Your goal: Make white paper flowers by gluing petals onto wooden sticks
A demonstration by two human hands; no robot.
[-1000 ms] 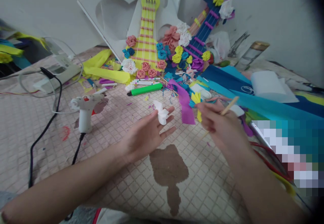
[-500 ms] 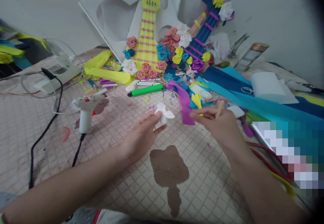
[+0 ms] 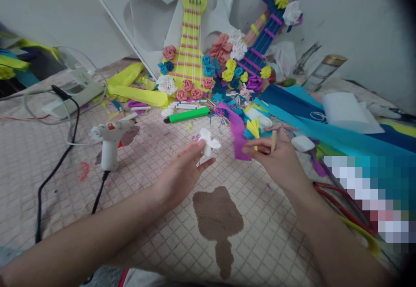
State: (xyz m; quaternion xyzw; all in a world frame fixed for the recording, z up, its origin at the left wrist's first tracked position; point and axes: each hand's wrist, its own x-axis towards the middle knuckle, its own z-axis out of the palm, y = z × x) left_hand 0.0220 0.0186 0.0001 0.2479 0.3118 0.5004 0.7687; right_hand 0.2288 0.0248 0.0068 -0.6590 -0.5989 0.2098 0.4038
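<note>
My left hand point(image 3: 180, 172) pinches a small white paper flower point(image 3: 208, 143) between thumb and fingers, above the quilted cover. Its loose petals face up and to the right. In my right hand point(image 3: 279, 159) a short tan wooden stick point(image 3: 274, 142) stands up between the curled fingers. The fingertips of that hand are at the edge of a purple crepe paper strip point(image 3: 239, 135); whether they grip it I cannot tell. Behind the strip lies a folded yellow paper piece point(image 3: 252, 127).
A white glue gun point(image 3: 109, 148) with a black cord stands on the left. A green marker point(image 3: 189, 114) lies ahead, before a yellow paper guitar point(image 3: 191, 53) and a blue one point(image 3: 260, 49). Blue crepe paper point(image 3: 292, 101) and a white roll point(image 3: 342, 111) are at right.
The white flower has turned slightly in my left hand, showing more of its petals. My right hand has shifted a little left, and the stick now stands more upright.
</note>
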